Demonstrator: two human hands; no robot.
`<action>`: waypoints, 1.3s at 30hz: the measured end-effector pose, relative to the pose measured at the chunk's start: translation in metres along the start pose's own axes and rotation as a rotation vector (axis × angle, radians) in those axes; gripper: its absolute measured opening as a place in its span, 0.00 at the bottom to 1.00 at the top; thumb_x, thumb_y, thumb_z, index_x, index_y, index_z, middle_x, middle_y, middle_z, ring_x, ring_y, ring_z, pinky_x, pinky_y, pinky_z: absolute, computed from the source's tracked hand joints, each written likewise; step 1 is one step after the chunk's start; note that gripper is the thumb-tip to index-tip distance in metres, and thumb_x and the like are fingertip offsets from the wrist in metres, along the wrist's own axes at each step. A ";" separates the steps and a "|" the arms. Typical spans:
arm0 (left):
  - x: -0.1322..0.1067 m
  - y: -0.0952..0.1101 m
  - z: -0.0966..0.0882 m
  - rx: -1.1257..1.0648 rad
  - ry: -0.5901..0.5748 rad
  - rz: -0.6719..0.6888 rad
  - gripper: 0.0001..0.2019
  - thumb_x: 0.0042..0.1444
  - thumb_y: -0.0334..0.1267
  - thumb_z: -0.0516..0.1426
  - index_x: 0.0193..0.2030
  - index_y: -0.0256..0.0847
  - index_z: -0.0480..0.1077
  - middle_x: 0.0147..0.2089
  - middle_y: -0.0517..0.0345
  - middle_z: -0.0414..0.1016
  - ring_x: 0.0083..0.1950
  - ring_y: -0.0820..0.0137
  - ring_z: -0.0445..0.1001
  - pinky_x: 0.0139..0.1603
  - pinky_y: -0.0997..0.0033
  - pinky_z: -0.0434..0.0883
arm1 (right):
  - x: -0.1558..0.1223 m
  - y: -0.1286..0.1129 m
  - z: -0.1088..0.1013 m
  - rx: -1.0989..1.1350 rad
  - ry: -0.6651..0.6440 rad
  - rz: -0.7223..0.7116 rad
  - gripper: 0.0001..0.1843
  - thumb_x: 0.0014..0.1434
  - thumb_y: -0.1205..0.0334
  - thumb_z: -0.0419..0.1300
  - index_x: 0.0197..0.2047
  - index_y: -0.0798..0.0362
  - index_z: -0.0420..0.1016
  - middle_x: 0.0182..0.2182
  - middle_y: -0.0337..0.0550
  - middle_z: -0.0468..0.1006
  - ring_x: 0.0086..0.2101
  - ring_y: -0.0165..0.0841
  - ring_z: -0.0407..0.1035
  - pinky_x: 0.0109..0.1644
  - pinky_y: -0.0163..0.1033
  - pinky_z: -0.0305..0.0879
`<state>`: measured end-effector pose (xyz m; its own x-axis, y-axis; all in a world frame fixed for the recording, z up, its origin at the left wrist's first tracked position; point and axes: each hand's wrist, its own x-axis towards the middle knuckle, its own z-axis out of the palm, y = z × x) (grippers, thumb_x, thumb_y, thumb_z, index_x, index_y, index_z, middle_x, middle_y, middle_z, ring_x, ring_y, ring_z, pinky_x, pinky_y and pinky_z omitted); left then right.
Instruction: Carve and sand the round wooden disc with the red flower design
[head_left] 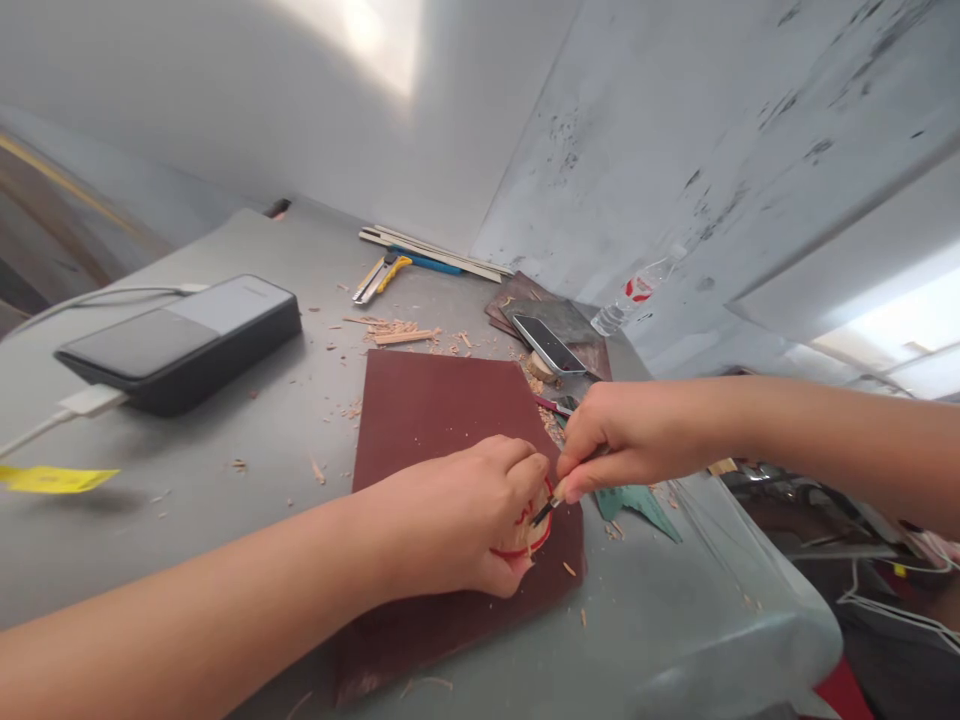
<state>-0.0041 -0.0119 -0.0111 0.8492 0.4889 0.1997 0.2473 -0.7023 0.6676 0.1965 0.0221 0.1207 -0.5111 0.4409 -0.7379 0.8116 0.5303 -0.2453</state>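
Note:
My left hand [457,515] lies closed over a small round wooden piece [534,530] with red markings, pressing it onto a dark red sheet [435,410]. My right hand [630,435] pinches a thin carving tool [546,508] whose dark tip touches the wooden piece beside my left thumb. Most of the wooden piece is hidden under my left fingers.
A grey table [247,480] carries wood shavings [397,332], a power bank with a phone on top [187,340] and white cable, a yellow utility knife [381,276], a smartphone [549,344], a plastic bottle [634,292] and a yellow tag [52,479]. The table edge drops off at right.

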 end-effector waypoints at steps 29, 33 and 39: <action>0.001 -0.006 0.000 -0.039 -0.035 -0.038 0.24 0.51 0.42 0.65 0.56 0.42 0.72 0.52 0.54 0.75 0.48 0.60 0.79 0.43 0.67 0.76 | 0.011 -0.010 -0.012 -0.137 -0.010 -0.113 0.13 0.71 0.60 0.60 0.40 0.52 0.87 0.26 0.37 0.77 0.25 0.28 0.60 0.31 0.35 0.55; 0.000 -0.007 0.001 -0.049 -0.027 -0.035 0.23 0.51 0.42 0.64 0.54 0.42 0.72 0.53 0.54 0.76 0.46 0.61 0.80 0.40 0.68 0.75 | 0.008 0.002 -0.004 0.058 -0.057 -0.014 0.18 0.70 0.51 0.60 0.39 0.54 0.86 0.21 0.32 0.64 0.22 0.26 0.54 0.25 0.33 0.52; 0.001 -0.007 0.000 -0.084 -0.029 -0.048 0.19 0.51 0.43 0.64 0.50 0.44 0.71 0.52 0.55 0.76 0.46 0.61 0.79 0.39 0.67 0.75 | 0.002 0.006 0.005 0.141 -0.048 0.023 0.22 0.71 0.47 0.57 0.36 0.53 0.83 0.22 0.32 0.59 0.23 0.27 0.52 0.26 0.33 0.51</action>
<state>-0.0045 -0.0066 -0.0158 0.8510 0.5044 0.1460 0.2488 -0.6321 0.7339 0.2012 0.0228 0.1148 -0.4804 0.4149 -0.7727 0.8563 0.4122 -0.3111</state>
